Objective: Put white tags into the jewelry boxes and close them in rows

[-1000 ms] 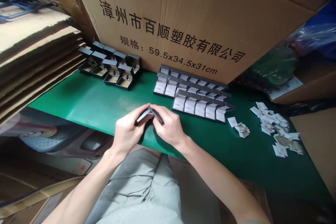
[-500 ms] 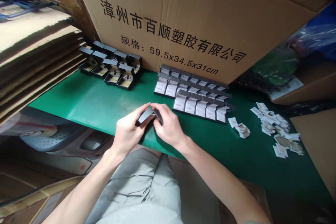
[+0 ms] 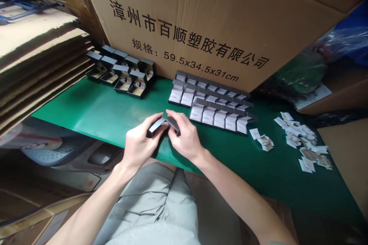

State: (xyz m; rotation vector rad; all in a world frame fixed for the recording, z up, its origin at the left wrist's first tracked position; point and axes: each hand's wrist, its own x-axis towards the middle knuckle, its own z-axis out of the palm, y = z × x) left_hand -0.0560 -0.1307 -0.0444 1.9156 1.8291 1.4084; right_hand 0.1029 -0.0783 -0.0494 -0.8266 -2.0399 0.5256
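Both my hands grip one small dark hinged box [image 3: 156, 125] above the near edge of the green table. My left hand [image 3: 140, 138] is closed round its left half. The right half lies in my closed right hand [image 3: 185, 134]. The box is partly folded open, with a pale strip showing between its halves; its inside is mostly hidden. Farther back on the right stand rows of open dark boxes with white linings [image 3: 220, 118]. At the back left is a group of open black boxes [image 3: 138, 84] with yellowish pieces inside.
Loose white folded inserts [image 3: 301, 138] lie heaped on the right of the green table [image 3: 115, 113], with a few more inserts [image 3: 266, 142] nearer. A large printed carton [image 3: 201, 19] walls off the back. Stacked cardboard sheets [image 3: 43, 65] rise at the left.
The two halves of the box have spread slightly farther apart. My left hand has shifted a little to the left; the other things stay put.
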